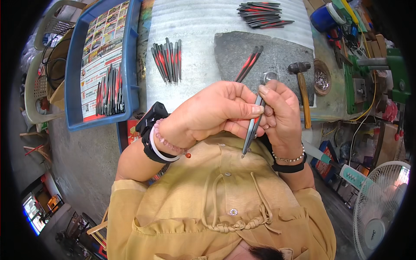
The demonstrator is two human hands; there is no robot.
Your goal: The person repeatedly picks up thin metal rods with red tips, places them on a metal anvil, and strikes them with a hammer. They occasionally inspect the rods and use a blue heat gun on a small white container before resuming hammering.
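Note:
In front of my chest, both hands hold one slim black-and-red pointed tool [252,130], which slants with its tip down toward my shirt. My left hand [212,106] pinches its middle between thumb and fingers. The fingers of my right hand [284,106] close on its upper end. Just past my hands, two similar tools [250,63] lie side by side on a dark stone slab [229,50]. A small clear round piece [269,77] shows beyond my right fingertips; whether I touch it I cannot tell.
A hammer [302,82] and a bowl of small metal bits [321,78] are at the right. Similar tools form a fanned group [168,60], a far pile [262,15] and a bunch [111,93] in the blue tray [133,56]. A fan [377,208] stands lower right.

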